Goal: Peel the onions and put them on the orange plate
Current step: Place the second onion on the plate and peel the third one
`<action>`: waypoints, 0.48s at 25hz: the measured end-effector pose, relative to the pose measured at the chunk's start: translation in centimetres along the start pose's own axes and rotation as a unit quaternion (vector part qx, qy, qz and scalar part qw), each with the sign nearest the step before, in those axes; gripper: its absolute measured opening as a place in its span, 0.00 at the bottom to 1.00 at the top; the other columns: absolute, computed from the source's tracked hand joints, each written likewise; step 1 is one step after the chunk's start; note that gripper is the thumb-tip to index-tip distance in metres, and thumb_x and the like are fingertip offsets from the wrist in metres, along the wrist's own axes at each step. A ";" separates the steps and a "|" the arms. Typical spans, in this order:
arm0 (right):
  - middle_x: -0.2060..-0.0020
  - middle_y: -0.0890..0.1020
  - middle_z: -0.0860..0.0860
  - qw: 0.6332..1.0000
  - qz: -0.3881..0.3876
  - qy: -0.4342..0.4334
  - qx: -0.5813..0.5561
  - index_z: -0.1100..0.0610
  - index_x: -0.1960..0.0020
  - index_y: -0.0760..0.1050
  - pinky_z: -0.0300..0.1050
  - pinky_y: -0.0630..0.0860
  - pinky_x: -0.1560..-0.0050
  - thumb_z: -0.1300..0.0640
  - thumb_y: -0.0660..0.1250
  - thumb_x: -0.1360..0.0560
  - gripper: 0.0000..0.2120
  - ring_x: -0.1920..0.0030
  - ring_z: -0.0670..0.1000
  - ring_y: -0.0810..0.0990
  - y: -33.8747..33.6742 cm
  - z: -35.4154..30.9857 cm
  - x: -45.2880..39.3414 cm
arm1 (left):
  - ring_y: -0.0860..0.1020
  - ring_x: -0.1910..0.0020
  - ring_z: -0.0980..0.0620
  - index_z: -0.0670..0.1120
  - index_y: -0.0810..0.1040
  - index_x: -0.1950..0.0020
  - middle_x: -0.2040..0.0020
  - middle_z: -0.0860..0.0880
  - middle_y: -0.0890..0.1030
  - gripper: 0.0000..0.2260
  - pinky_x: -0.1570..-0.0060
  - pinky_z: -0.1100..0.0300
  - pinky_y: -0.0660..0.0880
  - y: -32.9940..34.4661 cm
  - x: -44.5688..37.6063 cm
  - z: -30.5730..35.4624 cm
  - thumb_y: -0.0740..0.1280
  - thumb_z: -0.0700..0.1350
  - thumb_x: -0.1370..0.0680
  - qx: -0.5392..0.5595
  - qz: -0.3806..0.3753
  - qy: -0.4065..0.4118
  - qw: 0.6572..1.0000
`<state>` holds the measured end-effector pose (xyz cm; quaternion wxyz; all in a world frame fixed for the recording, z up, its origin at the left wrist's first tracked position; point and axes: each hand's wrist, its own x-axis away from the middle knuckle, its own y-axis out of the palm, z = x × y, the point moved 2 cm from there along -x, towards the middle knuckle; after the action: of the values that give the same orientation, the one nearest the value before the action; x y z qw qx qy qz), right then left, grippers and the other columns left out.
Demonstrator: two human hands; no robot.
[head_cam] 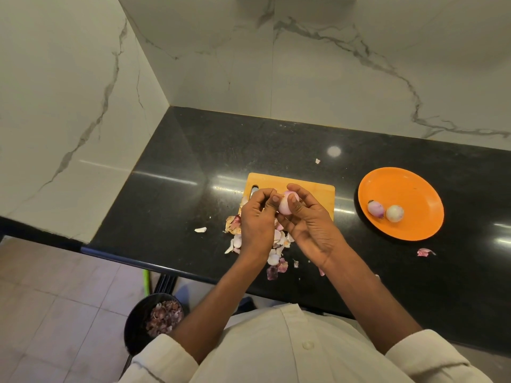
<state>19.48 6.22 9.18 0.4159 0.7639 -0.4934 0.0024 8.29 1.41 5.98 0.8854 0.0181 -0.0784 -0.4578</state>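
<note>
My right hand point(307, 225) cradles a pale pink onion point(286, 205) in curled fingers above the wooden cutting board point(318, 193), while my left hand point(257, 219) pinches at its left side, thumb against the bulb. Loose skins point(276, 244) litter the black countertop point(193, 161) beneath my wrists. To the right, well apart, two peeled onions point(385, 210) lie touching on the orange plate point(409, 189).

No text, label, brand, number or sign can be read on anything here.
</note>
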 end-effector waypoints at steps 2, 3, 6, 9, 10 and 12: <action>0.41 0.85 0.54 0.997 -0.006 -0.034 0.072 0.56 0.35 0.82 0.51 0.84 0.40 0.61 0.75 0.29 0.22 0.42 0.55 0.86 0.0 -0.1 0.2 | 0.83 0.50 0.42 0.39 0.79 0.46 0.53 0.43 0.82 0.09 0.42 0.37 0.81 0.0 0.1 0.2 0.65 0.45 0.13 0.042 0.005 -0.023 0.999; 0.41 0.86 0.52 0.993 -0.010 -0.050 0.108 0.55 0.33 0.81 0.52 0.84 0.40 0.61 0.76 0.29 0.24 0.41 0.55 0.86 0.0 -0.2 0.3 | 0.83 0.49 0.43 0.38 0.78 0.44 0.52 0.44 0.82 0.12 0.42 0.39 0.81 0.1 0.2 0.3 0.65 0.48 0.14 0.073 -0.001 -0.050 0.996; 0.40 0.85 0.50 0.975 0.004 -0.091 0.202 0.51 0.33 0.81 0.50 0.84 0.43 0.58 0.79 0.32 0.28 0.42 0.53 0.84 -0.6 -0.2 0.2 | 0.84 0.39 0.36 0.38 0.79 0.38 0.39 0.36 0.83 0.19 0.40 0.43 0.82 0.4 0.1 0.1 0.66 0.54 0.15 0.158 -0.042 -0.145 0.976; 0.42 0.86 0.51 0.983 0.003 -0.080 0.165 0.56 0.37 0.83 0.50 0.82 0.39 0.57 0.80 0.34 0.25 0.39 0.56 0.83 -1.0 0.4 -0.1 | 0.86 0.47 0.41 0.39 0.80 0.44 0.43 0.35 0.83 0.13 0.51 0.51 0.85 0.5 0.0 0.3 0.65 0.49 0.14 0.210 0.001 -0.189 0.959; 0.42 0.86 0.52 0.984 0.000 -0.079 0.157 0.57 0.38 0.83 0.51 0.82 0.37 0.57 0.81 0.34 0.25 0.39 0.56 0.82 -1.0 0.6 -0.1 | 0.86 0.51 0.44 0.40 0.80 0.46 0.47 0.38 0.84 0.11 0.54 0.53 0.85 0.7 0.1 0.5 0.65 0.48 0.14 0.226 0.019 -0.204 0.952; 0.41 0.86 0.51 0.977 0.003 -0.098 0.190 0.54 0.37 0.83 0.51 0.81 0.38 0.55 0.82 0.34 0.26 0.39 0.55 0.82 -1.0 0.7 0.0 | 0.86 0.54 0.45 0.41 0.80 0.45 0.50 0.40 0.85 0.10 0.53 0.52 0.85 0.6 0.2 0.3 0.66 0.47 0.15 0.255 0.039 -0.238 0.936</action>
<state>19.94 5.97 8.08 0.2125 0.8243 -0.5244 0.0222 8.82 1.60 6.32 0.8236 0.1303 -0.4015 -0.3787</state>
